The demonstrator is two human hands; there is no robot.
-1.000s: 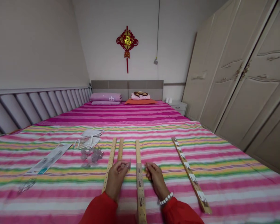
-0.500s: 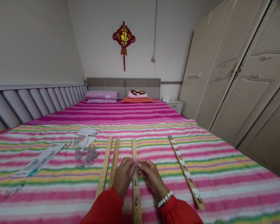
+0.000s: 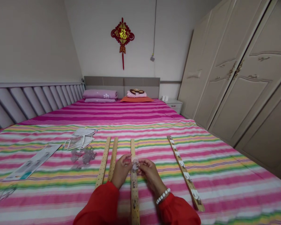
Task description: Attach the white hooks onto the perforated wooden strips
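My left hand [image 3: 120, 170] and my right hand [image 3: 148, 170] meet over a wooden perforated strip [image 3: 133, 184] that lies lengthwise on the striped bedspread [image 3: 224, 175]. Both hands pinch a small clear plastic hook [image 3: 135, 164] held just above that strip. Two more bare wooden strips [image 3: 107, 159] lie side by side to the left. A further strip [image 3: 184, 170] lined with several white hooks lies to the right. Red sleeves cover both forearms, and a white bead bracelet [image 3: 162, 196] circles the right wrist.
Loose clear hooks [image 3: 84, 155], opened packaging [image 3: 81, 140] and a long card pack [image 3: 29, 163] lie on the bed at left. Pillows [image 3: 99, 94] sit by the headboard. A tall wardrobe [image 3: 243, 78] stands along the right, a padded wall panel [image 3: 32, 101] along the left.
My hands were apart a second ago, each beside the middle strip. They have come together over it and now hold the small clear hook between them. The view has shifted slightly.
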